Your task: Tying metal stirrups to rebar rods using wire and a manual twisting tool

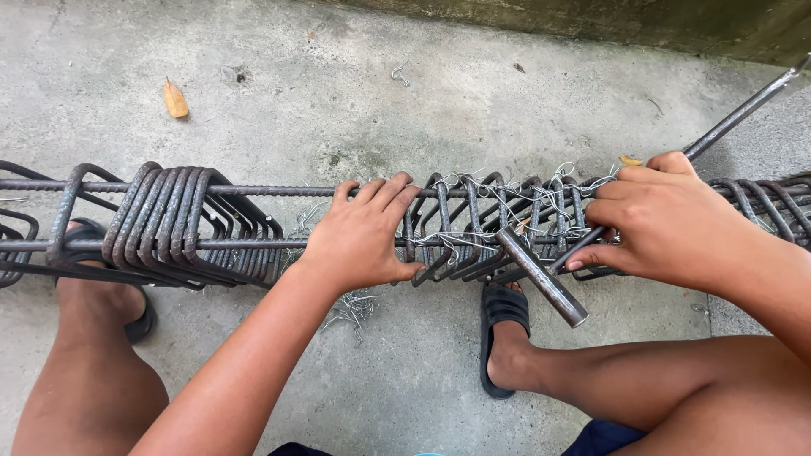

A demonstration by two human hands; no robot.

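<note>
Head view looks down on a rebar cage (473,228) lying across the concrete floor (338,84) between the person's knees: long ribbed bars threaded through many bent stirrups, some tied with thin wire (507,198).

The left hand (363,232) grips the upper long bar with fingers curled over it, just beside the tied group. The right hand (655,215) is closed around a metal hook tool (545,277) whose handle juts toward the camera, its tip among the wire loops. This looks like the tying step; the next twist seems to call for a steady bar and a rotating wrist.

A bunched stack of loose stirrups (169,219) sits well apart to the left. Sandalled feet (503,325) flank the cage, a wall edge (591,21) runs beyond, with open floor between.
</note>
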